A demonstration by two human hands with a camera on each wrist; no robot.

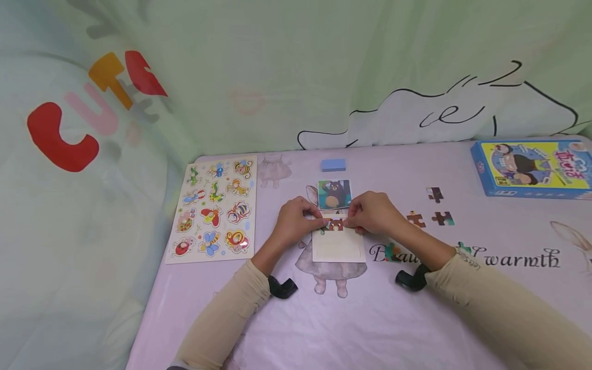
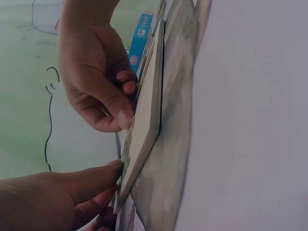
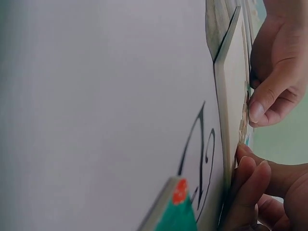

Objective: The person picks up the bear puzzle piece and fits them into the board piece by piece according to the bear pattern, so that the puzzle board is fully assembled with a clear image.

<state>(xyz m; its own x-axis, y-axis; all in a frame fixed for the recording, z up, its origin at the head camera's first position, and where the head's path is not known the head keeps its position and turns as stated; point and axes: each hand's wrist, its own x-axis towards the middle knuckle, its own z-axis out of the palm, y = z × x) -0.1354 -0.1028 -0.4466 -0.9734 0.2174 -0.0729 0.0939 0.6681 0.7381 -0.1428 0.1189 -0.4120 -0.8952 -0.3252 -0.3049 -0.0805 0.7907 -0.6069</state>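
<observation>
A small pale puzzle board [image 1: 339, 249] lies in front of me, with joined bear puzzle pieces [image 1: 336, 225] along its top. My left hand [image 1: 298, 221] grips the board's upper left edge, its thumb on the surface by the pieces. At the upper right, my right hand [image 1: 372, 213] pinches a puzzle piece between thumb and finger against the board; the fingertips mostly cover that piece. Low in the left wrist view my left hand [image 2: 72, 197] shows, with the right hand [image 2: 98, 72] above. Just beyond the board lies a bear picture card [image 1: 334, 195].
Several loose puzzle pieces [image 1: 443, 218] lie to the right, one [image 1: 393, 252] near my right forearm. A blue block [image 1: 333, 165] stands behind the card. A wooden insect puzzle [image 1: 213, 210] lies left; a blue and yellow box [image 1: 532, 168] lies at the far right.
</observation>
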